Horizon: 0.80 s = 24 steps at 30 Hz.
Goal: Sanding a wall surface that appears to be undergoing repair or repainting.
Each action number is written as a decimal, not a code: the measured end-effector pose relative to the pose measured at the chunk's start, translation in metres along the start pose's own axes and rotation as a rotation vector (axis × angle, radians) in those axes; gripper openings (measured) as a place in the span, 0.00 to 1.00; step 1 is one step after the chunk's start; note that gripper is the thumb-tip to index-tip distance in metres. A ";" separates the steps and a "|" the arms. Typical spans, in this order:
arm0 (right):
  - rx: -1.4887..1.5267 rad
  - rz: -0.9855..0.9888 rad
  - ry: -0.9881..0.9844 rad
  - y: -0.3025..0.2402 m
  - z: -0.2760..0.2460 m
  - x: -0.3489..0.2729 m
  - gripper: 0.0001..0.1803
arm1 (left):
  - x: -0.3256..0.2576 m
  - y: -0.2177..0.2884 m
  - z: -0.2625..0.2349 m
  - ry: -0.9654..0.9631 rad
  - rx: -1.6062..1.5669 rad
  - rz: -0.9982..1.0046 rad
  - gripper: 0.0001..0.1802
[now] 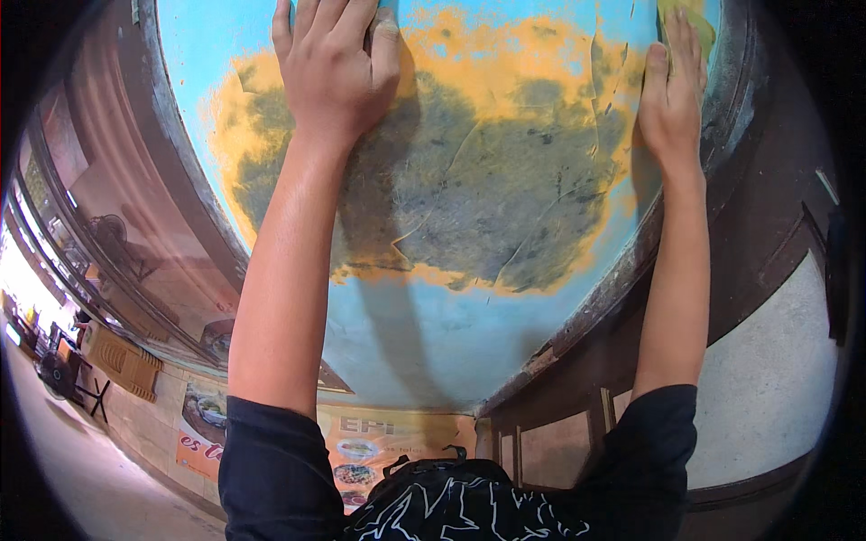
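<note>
A large blue painted surface (469, 343) fills the upper middle, worn down to orange and dark grey patches (487, 189). My left hand (334, 68) lies flat on it near the top, fingers stretched upward, holding nothing. My right hand (672, 95) presses a yellow-green pad (687, 20) against the surface at the top right; only the pad's upper end shows past my fingertips. Both bare forearms reach up from black sleeves at the lower edge.
A dark brown wooden rim (622, 270) borders the blue surface on the right, with brown panelling and a pale wall (776, 388) beyond. On the left are glass panes (135, 234), a fan (54, 374), yellow crates (126, 361) and a food poster (370, 446).
</note>
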State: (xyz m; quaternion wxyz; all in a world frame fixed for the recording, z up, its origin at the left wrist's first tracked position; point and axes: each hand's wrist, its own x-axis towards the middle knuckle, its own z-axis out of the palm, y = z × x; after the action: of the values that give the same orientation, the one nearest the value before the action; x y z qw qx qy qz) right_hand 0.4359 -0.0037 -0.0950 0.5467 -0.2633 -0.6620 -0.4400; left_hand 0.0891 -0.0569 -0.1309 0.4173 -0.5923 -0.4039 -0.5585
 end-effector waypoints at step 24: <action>-0.005 0.004 -0.059 -0.005 -0.010 -0.100 0.31 | -0.056 0.053 0.027 0.006 0.020 -0.007 0.31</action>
State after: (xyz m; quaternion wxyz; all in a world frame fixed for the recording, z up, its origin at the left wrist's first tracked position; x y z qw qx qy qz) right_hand 0.4637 -0.0015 -0.1923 0.5270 -0.2789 -0.6763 -0.4325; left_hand 0.1453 -0.0497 -0.1896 0.4222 -0.5851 -0.4105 -0.5576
